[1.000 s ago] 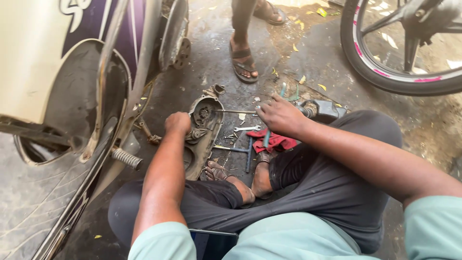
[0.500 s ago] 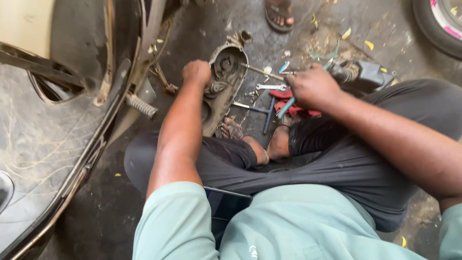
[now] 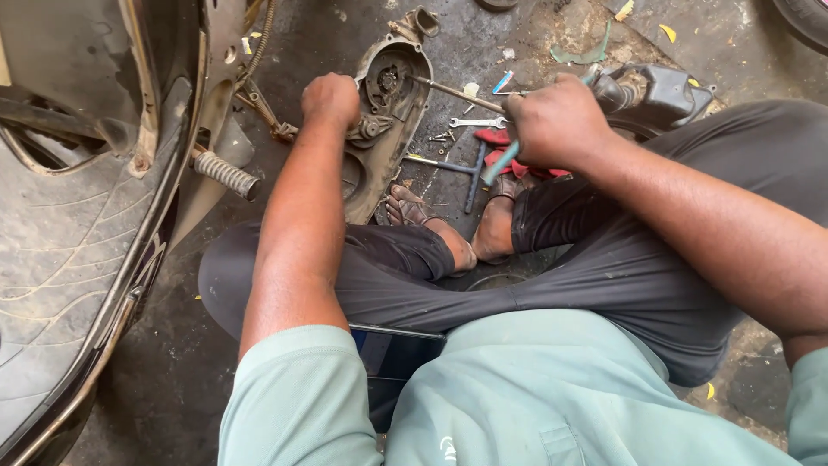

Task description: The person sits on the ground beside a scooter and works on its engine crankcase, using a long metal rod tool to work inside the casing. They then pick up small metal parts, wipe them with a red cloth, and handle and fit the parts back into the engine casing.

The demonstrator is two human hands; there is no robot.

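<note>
Since a second ago the right hand has picked up a screwdriver, fist closed, tip in the engine cover on the floor, which the left hand grips.

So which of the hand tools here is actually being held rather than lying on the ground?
The long metal rod, gripped by the right hand with its tip in the engine cover. The small spanner and T-handle wrench lie loose on the ground.

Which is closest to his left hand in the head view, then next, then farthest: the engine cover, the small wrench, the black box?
From the left hand:
1. Engine cover, touching it.
2. Small wrench, lying on the ground to the right.
3. Black box, far right.
</note>
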